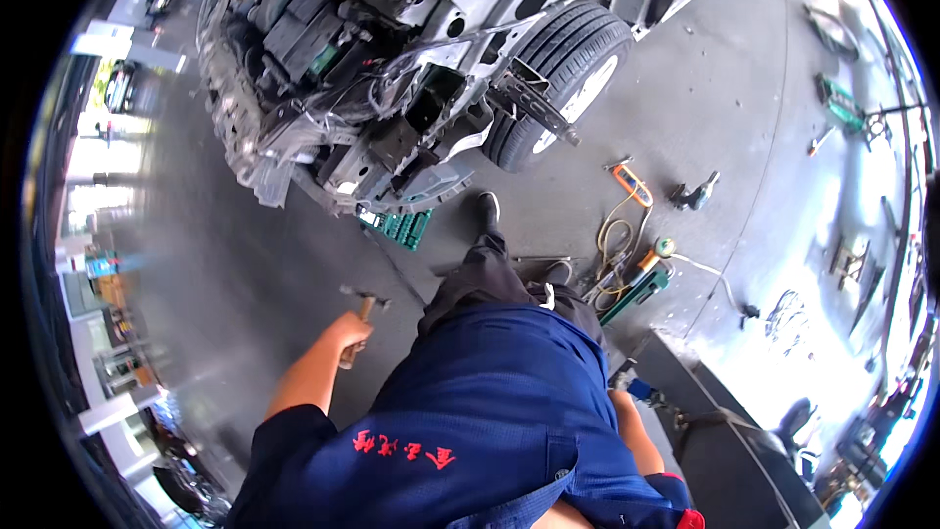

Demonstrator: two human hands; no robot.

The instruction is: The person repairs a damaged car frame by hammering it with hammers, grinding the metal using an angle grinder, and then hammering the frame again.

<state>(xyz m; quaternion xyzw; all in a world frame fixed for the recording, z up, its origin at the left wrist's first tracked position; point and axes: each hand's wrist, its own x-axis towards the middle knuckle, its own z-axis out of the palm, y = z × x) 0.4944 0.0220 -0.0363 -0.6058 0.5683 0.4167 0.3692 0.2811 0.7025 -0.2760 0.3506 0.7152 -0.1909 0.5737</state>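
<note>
My left hand [348, 330] is closed round the wooden handle of a hammer [365, 308], held out left of my navy shirt. My right hand [617, 394] is mostly hidden at my right hip, beside a dark and blue tool [636, 387]; whether it grips that tool I cannot tell. In front of my feet stands a car front [431, 29] with bare metal structure and an exposed wheel [587, 88]. A green socket case [401, 228] lies open by its lower edge.
Right of my feet lie an orange tool [632, 186], coiled hoses [612, 245], a green jack [636, 294] and a dark tool [693, 194]. A dark metal box [725, 451] stands close at my right. More equipment [842, 103] lines the far right; other vehicles show at the left rim.
</note>
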